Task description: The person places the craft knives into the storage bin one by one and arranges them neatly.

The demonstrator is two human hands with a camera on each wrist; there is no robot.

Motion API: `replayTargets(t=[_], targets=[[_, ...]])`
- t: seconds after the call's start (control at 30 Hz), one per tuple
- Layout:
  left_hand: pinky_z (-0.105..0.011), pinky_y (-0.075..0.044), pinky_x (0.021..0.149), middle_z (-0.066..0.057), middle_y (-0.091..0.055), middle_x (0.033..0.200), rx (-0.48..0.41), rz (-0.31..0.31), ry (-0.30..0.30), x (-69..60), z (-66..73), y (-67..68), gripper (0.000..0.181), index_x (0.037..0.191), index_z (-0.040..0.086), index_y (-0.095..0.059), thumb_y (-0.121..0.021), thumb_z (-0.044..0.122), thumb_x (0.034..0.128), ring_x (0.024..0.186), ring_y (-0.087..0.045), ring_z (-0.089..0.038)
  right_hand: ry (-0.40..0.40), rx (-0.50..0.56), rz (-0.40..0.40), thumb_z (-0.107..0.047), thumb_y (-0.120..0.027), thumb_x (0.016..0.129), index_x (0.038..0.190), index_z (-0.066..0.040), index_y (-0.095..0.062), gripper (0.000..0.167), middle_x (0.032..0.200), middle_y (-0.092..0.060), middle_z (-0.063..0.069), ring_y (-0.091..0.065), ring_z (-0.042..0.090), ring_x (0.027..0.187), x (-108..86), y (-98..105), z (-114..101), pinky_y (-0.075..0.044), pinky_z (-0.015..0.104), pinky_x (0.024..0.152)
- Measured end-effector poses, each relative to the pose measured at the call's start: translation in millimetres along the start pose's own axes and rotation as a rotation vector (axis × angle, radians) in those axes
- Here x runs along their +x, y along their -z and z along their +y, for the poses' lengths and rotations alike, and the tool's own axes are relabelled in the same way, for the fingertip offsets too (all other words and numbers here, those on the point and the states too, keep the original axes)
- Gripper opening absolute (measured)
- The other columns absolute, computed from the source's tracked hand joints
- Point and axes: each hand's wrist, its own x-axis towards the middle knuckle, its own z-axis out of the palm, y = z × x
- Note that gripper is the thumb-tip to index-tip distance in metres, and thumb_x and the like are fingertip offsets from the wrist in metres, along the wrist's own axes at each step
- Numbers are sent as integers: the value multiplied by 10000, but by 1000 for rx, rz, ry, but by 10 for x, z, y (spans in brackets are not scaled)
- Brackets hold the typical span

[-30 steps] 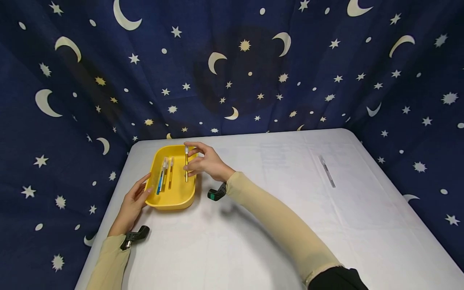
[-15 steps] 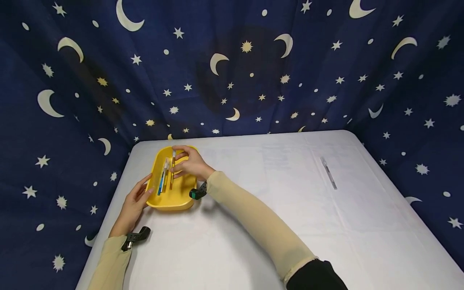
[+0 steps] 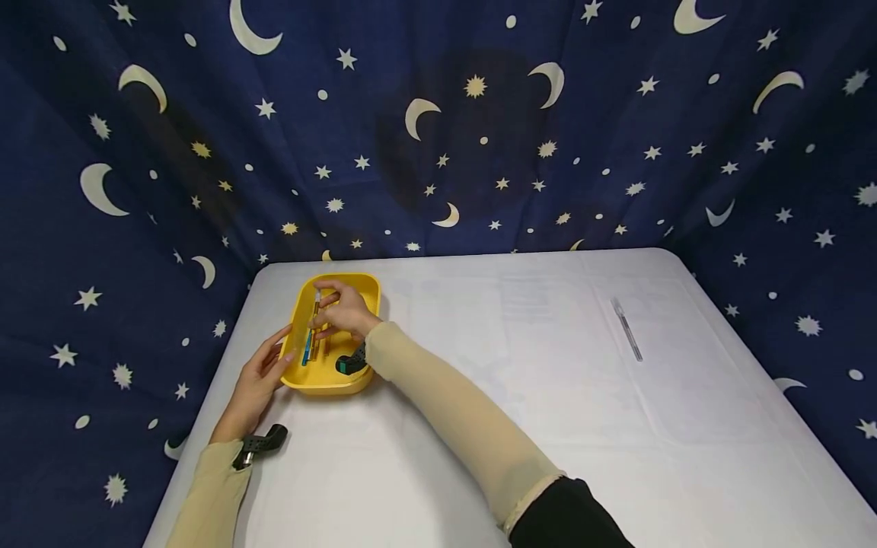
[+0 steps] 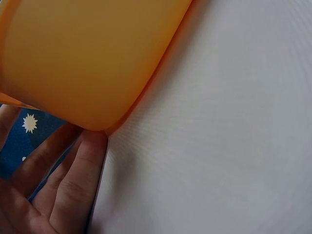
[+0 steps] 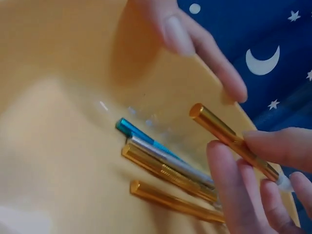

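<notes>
My right hand (image 3: 347, 313) is over the yellow tray (image 3: 342, 387) and pinches a gold craft knife (image 5: 212, 122), its pale capped end towards the palm side. In the right wrist view the knife is held above others lying in the tray: a blue craft knife (image 5: 141, 135), a silver one (image 5: 156, 150) and two gold ones, one gold craft knife (image 5: 170, 199) lying slightly apart. My left hand (image 3: 255, 384) grips the tray's left side, thumb over the rim and fingers outside. The left wrist view shows those fingers against the tray's outer wall (image 4: 92, 63).
A silver craft knife with a clear cap (image 3: 626, 329) lies on the right part of the white table (image 3: 507, 380). A dark blue cloth (image 3: 438, 137) with moons and stars stands behind and at both sides.
My right hand has moved left across the tray, carrying the gold craft knife from its right side to above the other knives. My left hand stays on the tray.
</notes>
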Motion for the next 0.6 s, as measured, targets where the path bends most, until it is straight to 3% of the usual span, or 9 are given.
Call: replayTargets(t=[0.33, 0.6], targets=[[-154, -548, 914, -285, -391, 1623, 4, 5, -1, -2, 8, 1, 649, 1743, 249, -330, -591, 349, 1157, 1457, -448, -440, -52, -48, 80, 249, -809, 805, 1462, -77, -662, 748, 939, -545, 55, -687, 278, 690, 84, -142, 74, -635, 591, 824], [-160, -549, 916, -284, -400, 1624, -7, 2, -6, 14, -8, -13, 642, 1740, 238, -334, -589, 338, 1159, 1460, -449, -447, -68, -134, 110, 231, -820, 827, 1441, -78, -675, 703, 905, -530, 40, -757, 430, 846, 67, -278, 84, -648, 567, 789]])
